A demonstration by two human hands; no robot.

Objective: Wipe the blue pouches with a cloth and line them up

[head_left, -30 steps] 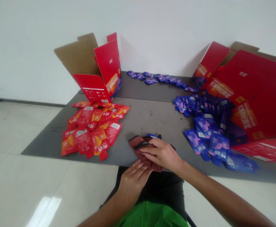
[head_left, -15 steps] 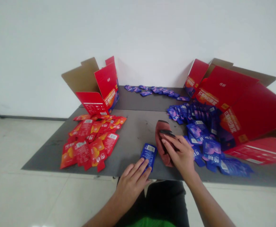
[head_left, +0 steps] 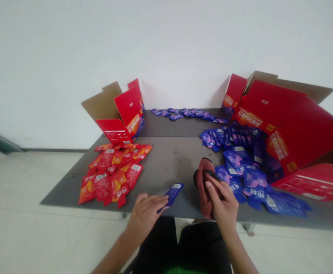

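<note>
My left hand (head_left: 147,211) is closed on the near end of a blue sachet (head_left: 173,194), which is tilted up at the table's front edge. To the right, my right hand (head_left: 222,196) grips a reddish-brown cloth (head_left: 205,186) with dark edging, bunched between thumb and fingers close to the tabletop. Right beside that hand lies a loose heap of blue sachets (head_left: 253,182). Left of my left hand is a spread pile of red sachets (head_left: 117,182) with orange fruit prints.
An open red carton (head_left: 116,130) stands at the back left of the grey table (head_left: 172,152). Larger open red cartons (head_left: 303,125) are at the right, behind the blue heap. More blue sachets (head_left: 195,113) lie in a row near the white wall (head_left: 180,49).
My left hand has gone from lying on the flat blue sachet to lifting it and shifting left. My right hand has moved the cloth slightly right and nearer to me. The view has tilted.
</note>
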